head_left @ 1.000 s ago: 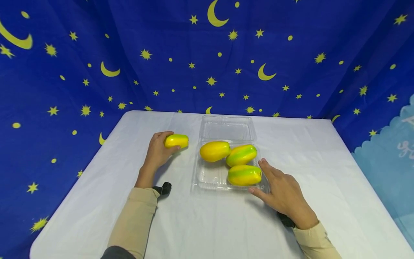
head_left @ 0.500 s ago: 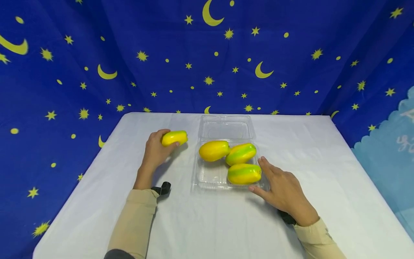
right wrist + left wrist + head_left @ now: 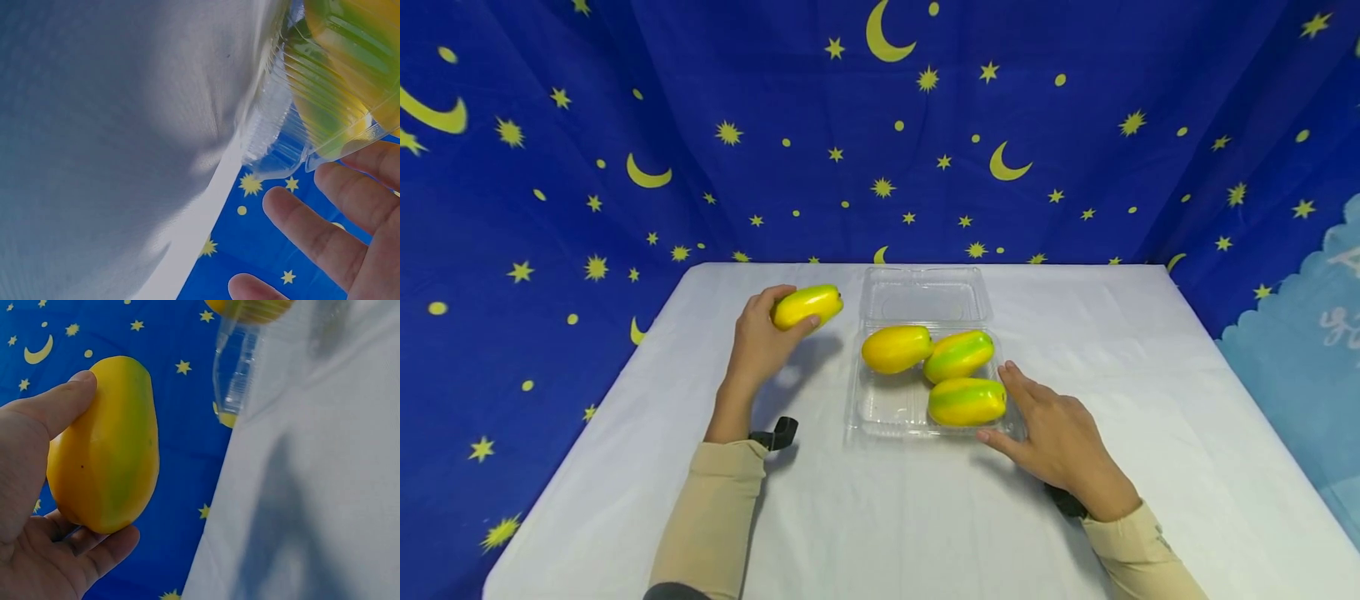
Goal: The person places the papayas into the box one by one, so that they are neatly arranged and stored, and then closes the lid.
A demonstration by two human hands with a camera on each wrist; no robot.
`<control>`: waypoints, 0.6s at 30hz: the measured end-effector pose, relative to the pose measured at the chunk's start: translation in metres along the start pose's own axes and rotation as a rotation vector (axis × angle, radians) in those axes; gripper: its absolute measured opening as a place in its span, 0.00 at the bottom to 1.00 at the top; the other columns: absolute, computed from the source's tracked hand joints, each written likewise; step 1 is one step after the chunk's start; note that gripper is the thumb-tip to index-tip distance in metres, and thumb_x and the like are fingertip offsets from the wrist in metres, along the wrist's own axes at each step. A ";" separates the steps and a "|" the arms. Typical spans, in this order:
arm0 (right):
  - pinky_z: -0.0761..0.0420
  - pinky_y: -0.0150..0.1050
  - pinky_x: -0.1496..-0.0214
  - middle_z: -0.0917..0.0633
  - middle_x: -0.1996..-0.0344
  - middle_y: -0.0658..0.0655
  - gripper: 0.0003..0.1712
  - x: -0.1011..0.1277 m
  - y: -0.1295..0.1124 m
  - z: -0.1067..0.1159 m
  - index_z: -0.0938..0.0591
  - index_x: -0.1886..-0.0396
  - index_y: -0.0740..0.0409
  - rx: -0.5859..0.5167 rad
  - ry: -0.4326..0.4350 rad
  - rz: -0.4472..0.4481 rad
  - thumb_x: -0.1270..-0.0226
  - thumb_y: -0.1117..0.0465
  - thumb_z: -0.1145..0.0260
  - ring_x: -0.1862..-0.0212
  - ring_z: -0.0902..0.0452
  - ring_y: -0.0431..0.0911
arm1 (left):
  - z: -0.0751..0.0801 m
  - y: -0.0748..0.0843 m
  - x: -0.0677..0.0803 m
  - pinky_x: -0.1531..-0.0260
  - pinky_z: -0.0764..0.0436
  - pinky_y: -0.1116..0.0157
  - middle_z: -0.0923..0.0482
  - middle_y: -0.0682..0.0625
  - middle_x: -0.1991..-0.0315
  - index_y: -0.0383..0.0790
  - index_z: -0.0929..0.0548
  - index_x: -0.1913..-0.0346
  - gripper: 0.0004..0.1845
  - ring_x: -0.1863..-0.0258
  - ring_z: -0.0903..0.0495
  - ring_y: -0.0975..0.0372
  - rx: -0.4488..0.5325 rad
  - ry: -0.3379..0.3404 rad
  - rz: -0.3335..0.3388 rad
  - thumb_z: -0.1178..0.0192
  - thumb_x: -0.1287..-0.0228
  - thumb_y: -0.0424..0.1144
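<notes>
Yellow-green mango [image 3: 807,306], long axis tilted up rightward, sits clamped in left hand [image 3: 758,343] fingers; right hand [image 3: 1054,439] fingers spread.

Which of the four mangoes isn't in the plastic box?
The mango gripped in the left hand, held left of the clear clamshell box. The other three mangoes lie inside the box's tray.

Beige sleeves [image 3: 715,508], black wrist straps [image 3: 778,433]
</notes>
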State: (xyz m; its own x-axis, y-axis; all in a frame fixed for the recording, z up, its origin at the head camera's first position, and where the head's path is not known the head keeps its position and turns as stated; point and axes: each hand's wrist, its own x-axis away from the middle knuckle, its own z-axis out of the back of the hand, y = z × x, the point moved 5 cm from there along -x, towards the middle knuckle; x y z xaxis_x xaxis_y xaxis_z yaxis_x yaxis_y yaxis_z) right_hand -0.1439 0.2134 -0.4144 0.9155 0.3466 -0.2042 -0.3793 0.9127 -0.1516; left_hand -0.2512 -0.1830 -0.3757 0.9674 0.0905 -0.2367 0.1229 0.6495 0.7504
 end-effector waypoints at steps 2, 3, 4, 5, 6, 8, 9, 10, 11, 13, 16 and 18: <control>0.17 0.59 0.51 0.30 0.27 0.59 0.57 0.000 0.000 0.000 0.37 0.23 0.58 -0.003 -0.010 -0.004 0.39 0.22 0.43 0.37 0.22 0.60 | 0.001 0.004 0.001 0.40 0.28 0.48 0.27 0.44 0.37 0.50 0.27 0.32 0.38 0.42 0.28 0.51 0.009 0.001 -0.008 0.29 0.43 0.60; 0.18 0.59 0.51 0.30 0.27 0.59 0.58 0.000 0.000 0.000 0.37 0.23 0.58 -0.004 -0.013 -0.006 0.39 0.22 0.43 0.36 0.22 0.60 | 0.002 0.006 0.002 0.40 0.28 0.49 0.27 0.45 0.37 0.50 0.27 0.32 0.38 0.42 0.27 0.52 0.015 0.002 -0.011 0.29 0.43 0.60; 0.18 0.60 0.51 0.30 0.27 0.59 0.58 0.000 0.000 0.000 0.37 0.23 0.58 -0.005 -0.017 -0.009 0.40 0.22 0.43 0.36 0.23 0.60 | 0.003 0.008 0.002 0.40 0.27 0.49 0.26 0.46 0.38 0.51 0.27 0.33 0.38 0.42 0.27 0.53 0.023 0.005 -0.016 0.29 0.44 0.61; 0.18 0.61 0.51 0.30 0.27 0.59 0.58 0.000 0.000 0.000 0.37 0.23 0.58 -0.008 -0.019 -0.010 0.40 0.21 0.43 0.36 0.23 0.60 | 0.004 0.010 0.002 0.40 0.27 0.49 0.26 0.47 0.38 0.51 0.26 0.33 0.38 0.42 0.27 0.53 0.030 0.008 -0.023 0.29 0.44 0.61; 0.18 0.61 0.50 0.30 0.27 0.59 0.58 0.000 0.000 0.000 0.37 0.23 0.58 -0.010 -0.022 -0.011 0.40 0.21 0.43 0.36 0.23 0.60 | 0.005 0.013 0.003 0.40 0.27 0.49 0.26 0.47 0.38 0.51 0.26 0.33 0.38 0.42 0.27 0.54 0.041 0.010 -0.029 0.29 0.44 0.61; 0.19 0.62 0.49 0.30 0.27 0.60 0.59 -0.001 0.000 0.000 0.38 0.23 0.58 -0.012 -0.026 -0.012 0.40 0.21 0.43 0.36 0.23 0.60 | 0.007 0.018 0.004 0.41 0.26 0.50 0.25 0.48 0.39 0.50 0.26 0.34 0.38 0.43 0.27 0.55 0.068 0.016 -0.041 0.29 0.44 0.62; 0.19 0.62 0.49 0.30 0.27 0.60 0.59 -0.001 0.000 0.001 0.38 0.23 0.58 -0.012 -0.027 -0.012 0.40 0.21 0.43 0.35 0.23 0.61 | 0.008 0.021 0.004 0.42 0.25 0.50 0.25 0.49 0.40 0.50 0.26 0.34 0.38 0.43 0.27 0.55 0.080 0.019 -0.047 0.29 0.44 0.62; 0.19 0.62 0.48 0.30 0.27 0.60 0.59 -0.001 0.000 0.001 0.38 0.23 0.59 -0.013 -0.028 -0.011 0.40 0.21 0.43 0.35 0.24 0.61 | 0.009 0.023 0.005 0.42 0.25 0.51 0.24 0.49 0.40 0.50 0.26 0.34 0.38 0.43 0.27 0.56 0.091 0.022 -0.055 0.29 0.44 0.62; 0.19 0.62 0.48 0.30 0.27 0.61 0.59 -0.001 0.000 0.001 0.37 0.23 0.59 -0.015 -0.026 -0.010 0.40 0.22 0.42 0.35 0.24 0.61 | 0.009 0.025 0.005 0.43 0.24 0.51 0.24 0.49 0.40 0.50 0.26 0.34 0.38 0.43 0.27 0.56 0.099 0.025 -0.060 0.29 0.44 0.62; 0.19 0.62 0.48 0.30 0.27 0.61 0.59 -0.002 0.001 0.001 0.37 0.23 0.59 -0.016 -0.023 -0.010 0.40 0.22 0.41 0.35 0.24 0.61 | 0.010 0.029 0.005 0.44 0.23 0.52 0.24 0.50 0.40 0.49 0.25 0.34 0.37 0.44 0.26 0.57 0.115 0.028 -0.072 0.29 0.44 0.61; 0.19 0.61 0.49 0.30 0.27 0.60 0.58 -0.002 0.001 0.001 0.38 0.23 0.58 -0.021 -0.021 -0.011 0.40 0.23 0.40 0.36 0.23 0.61 | 0.010 0.033 0.007 0.45 0.23 0.53 0.24 0.49 0.41 0.48 0.25 0.35 0.37 0.44 0.26 0.57 0.132 0.029 -0.092 0.28 0.44 0.59; 0.19 0.62 0.49 0.30 0.27 0.60 0.58 -0.001 0.001 -0.001 0.38 0.22 0.57 -0.023 -0.023 -0.012 0.40 0.22 0.41 0.35 0.24 0.61 | 0.009 0.036 0.007 0.46 0.22 0.53 0.24 0.49 0.41 0.48 0.25 0.36 0.36 0.45 0.26 0.57 0.146 0.025 -0.105 0.28 0.44 0.58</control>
State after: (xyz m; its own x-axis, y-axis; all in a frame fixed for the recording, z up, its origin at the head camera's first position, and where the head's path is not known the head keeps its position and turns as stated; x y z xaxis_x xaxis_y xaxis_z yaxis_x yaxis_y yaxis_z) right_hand -0.1457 0.2138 -0.4149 0.9229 0.3406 -0.1797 -0.3709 0.9117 -0.1766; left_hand -0.2374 -0.1663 -0.3449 0.9418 0.0480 -0.3328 0.2558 0.5401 0.8018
